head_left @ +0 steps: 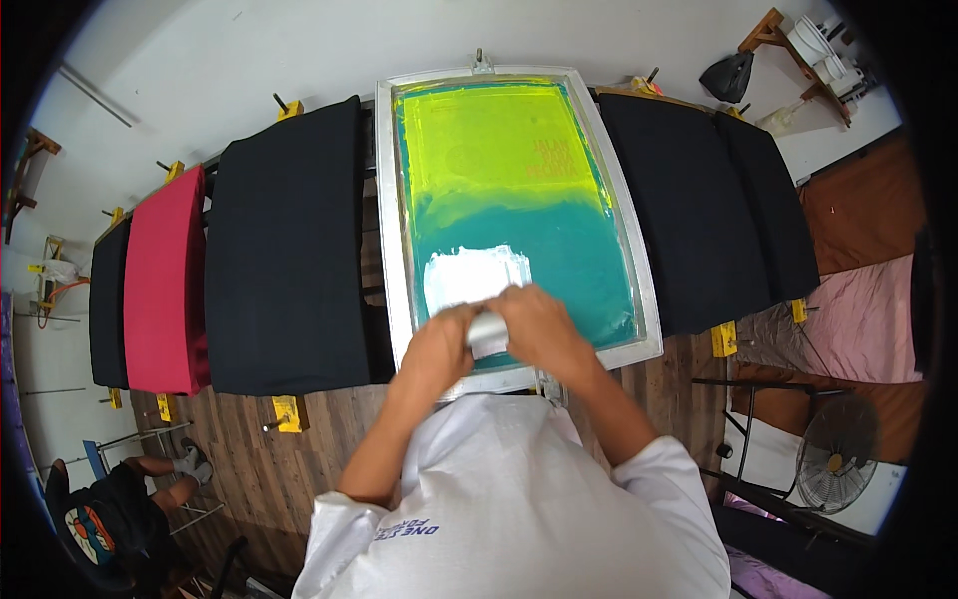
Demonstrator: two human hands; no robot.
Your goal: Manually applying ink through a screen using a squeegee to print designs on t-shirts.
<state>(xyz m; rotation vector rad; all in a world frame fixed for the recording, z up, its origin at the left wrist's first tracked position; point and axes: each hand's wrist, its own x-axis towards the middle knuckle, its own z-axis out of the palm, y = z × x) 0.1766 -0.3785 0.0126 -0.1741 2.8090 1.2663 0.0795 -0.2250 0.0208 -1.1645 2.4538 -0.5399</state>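
Observation:
A screen-printing frame (393, 250) with pale metal rails lies in front of me. Its mesh (569, 255) is yellow-green at the far end and teal at the near end, with faint lettering at the far right. A patch of white ink (469, 275) covers the near left part of the mesh. Both my hands are closed around a squeegee (488, 335) at the near end: my left hand (439, 345) on its left side, my right hand (539, 325) on its right. The squeegee's blade edge is mostly hidden by my hands.
Black fabric (284, 250) and pink fabric (165, 285) cover boards to the left. More black fabric (684, 210) lies to the right. Yellow brackets (289, 413) stick out from the row. A person (115, 519) sits at lower left. A fan (836, 459) stands at lower right.

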